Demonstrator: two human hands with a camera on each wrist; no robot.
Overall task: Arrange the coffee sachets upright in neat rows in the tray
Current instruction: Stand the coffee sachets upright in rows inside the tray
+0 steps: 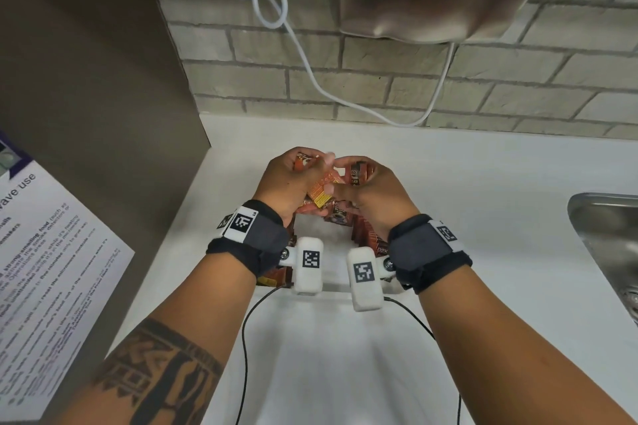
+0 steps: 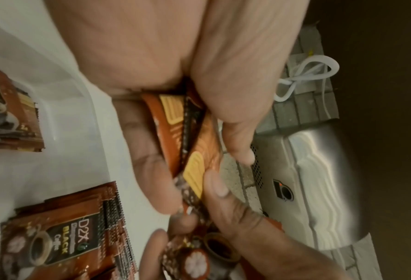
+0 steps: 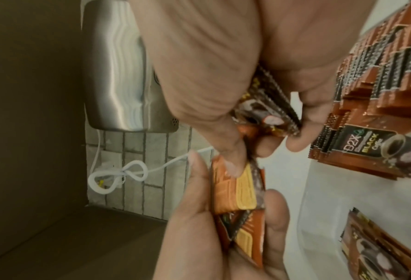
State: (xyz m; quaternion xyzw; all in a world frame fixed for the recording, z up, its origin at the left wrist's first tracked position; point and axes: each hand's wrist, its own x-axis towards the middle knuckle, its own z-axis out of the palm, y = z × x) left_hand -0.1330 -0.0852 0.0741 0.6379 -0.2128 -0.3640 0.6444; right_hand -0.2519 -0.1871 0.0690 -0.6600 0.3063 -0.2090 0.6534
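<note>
Now you're mid-sort: your left hand grips a small bunch of orange sachets, your right hand clutches darker ones while pinching the orange bunch. 2 rows already stand along the clear tray on the table; its middle looks bare, so plenty remains.

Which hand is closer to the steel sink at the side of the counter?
The right. The right hand holds sachets on the side of the sink, with bare counter between them. The left hand grips sachets just beyond it, farther from the sink.
</note>
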